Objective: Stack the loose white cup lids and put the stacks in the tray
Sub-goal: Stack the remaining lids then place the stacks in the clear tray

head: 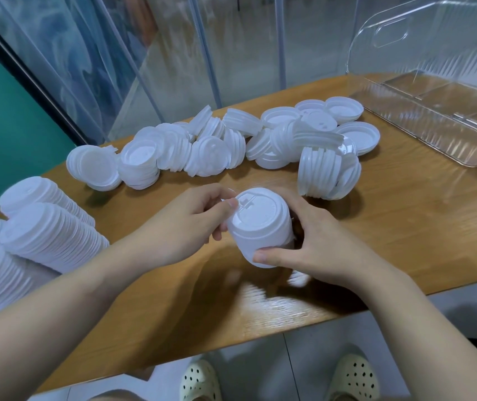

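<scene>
A short stack of white cup lids (257,224) is held between both hands above the middle of the wooden table (405,227). My right hand (312,244) grips the stack from the right and below, thumb under its near rim. My left hand (191,221) pinches the top lid's left edge with thumb and fingers. Loose white lids (220,146) lie in a scattered heap across the far side of the table. The clear plastic tray (445,111) stands at the far right with its lid raised, and nothing shows inside it.
Three tall leaning stacks of lids (43,235) lie at the left edge of the table. A short row of lids (327,172) stands on edge just behind my right hand. The table's near edge runs below my forearms; feet in pale clogs show beneath.
</scene>
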A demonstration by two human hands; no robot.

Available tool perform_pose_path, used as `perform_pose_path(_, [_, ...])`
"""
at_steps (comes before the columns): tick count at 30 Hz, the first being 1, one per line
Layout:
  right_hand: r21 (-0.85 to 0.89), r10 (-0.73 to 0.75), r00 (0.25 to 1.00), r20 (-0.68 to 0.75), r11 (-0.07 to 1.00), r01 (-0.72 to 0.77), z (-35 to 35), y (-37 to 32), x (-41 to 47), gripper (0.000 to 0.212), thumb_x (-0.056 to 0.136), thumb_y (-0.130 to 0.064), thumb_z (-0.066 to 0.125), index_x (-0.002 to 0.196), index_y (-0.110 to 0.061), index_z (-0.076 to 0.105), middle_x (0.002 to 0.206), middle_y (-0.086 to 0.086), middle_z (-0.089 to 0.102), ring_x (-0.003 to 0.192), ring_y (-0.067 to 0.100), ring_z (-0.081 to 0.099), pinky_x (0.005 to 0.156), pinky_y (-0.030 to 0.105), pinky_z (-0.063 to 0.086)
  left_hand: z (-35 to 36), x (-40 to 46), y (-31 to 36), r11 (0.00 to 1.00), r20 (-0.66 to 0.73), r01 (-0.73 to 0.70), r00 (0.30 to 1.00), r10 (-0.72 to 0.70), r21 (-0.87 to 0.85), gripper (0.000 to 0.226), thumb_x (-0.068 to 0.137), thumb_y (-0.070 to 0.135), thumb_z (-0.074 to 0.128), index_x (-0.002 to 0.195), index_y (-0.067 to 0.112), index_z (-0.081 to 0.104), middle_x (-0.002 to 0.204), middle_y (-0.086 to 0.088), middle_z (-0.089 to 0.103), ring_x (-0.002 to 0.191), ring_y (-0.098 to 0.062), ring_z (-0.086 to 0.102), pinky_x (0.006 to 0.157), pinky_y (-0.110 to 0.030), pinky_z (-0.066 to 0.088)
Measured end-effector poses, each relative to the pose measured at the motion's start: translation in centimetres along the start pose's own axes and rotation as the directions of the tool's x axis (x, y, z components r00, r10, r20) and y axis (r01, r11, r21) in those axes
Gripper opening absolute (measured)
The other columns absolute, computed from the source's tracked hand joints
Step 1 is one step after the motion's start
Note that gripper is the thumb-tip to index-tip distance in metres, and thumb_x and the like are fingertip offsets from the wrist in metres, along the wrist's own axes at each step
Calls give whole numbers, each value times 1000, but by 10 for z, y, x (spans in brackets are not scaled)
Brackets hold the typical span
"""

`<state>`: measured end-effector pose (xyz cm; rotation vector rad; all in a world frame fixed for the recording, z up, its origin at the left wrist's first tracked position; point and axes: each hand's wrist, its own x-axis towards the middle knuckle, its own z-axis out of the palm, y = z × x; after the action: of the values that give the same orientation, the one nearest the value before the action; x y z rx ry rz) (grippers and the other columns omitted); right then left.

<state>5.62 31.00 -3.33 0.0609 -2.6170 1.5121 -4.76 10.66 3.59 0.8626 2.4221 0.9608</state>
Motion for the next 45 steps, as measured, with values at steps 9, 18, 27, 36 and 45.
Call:
perform_pose_path(9, [61,-33,998,-50,997,36,6,0,1,88,69,-77,66,148,-62,32,144,-33,49,131,-11,47,106,20,40,1,-1,-3,999,-22,-44,999,45,20,20,107,31,49,102,23,67,79,-4,64,68,-10,59,63,-17,42])
perform_pose_path(18, [84,-78,996,-43,993,82,4,-4,1,56,82,-57,77,132,-51,54,125,-29,63,119,-4,58,97,19,49,4,-4,-9,995,-18,-96,995,97,29,21,108,33,50,99,24,67,82,-7,65,71,-11,59,64,-17,44])
perform_pose_path(27, [81,9,999,-35,997,-6,2,-1,0,90,64,-80,75,144,-62,36,125,-48,52,117,-22,49,89,8,41,-10,9,-66,664,-50,-201,940,338,720,26,96,42,64,113,24,69,83,11,56,73,-13,54,59,-32,43])
perform_pose_path(36, [85,49,998,-24,995,-47,3,1,1,109,52,-79,75,148,-63,27,129,-47,47,118,-26,46,90,5,37,-3,19,-76,632,-61,-238,908,414,738,21,99,34,59,99,16,71,81,4,55,72,-20,53,56,-39,46])
perform_pose_path(45, [78,42,999,-22,996,-40,3,0,2,110,53,-79,75,150,-59,27,136,-43,47,124,-22,45,97,8,35,-14,9,-69,728,-188,-209,886,423,653,24,99,37,60,106,19,75,95,7,51,75,-14,50,58,-31,46])
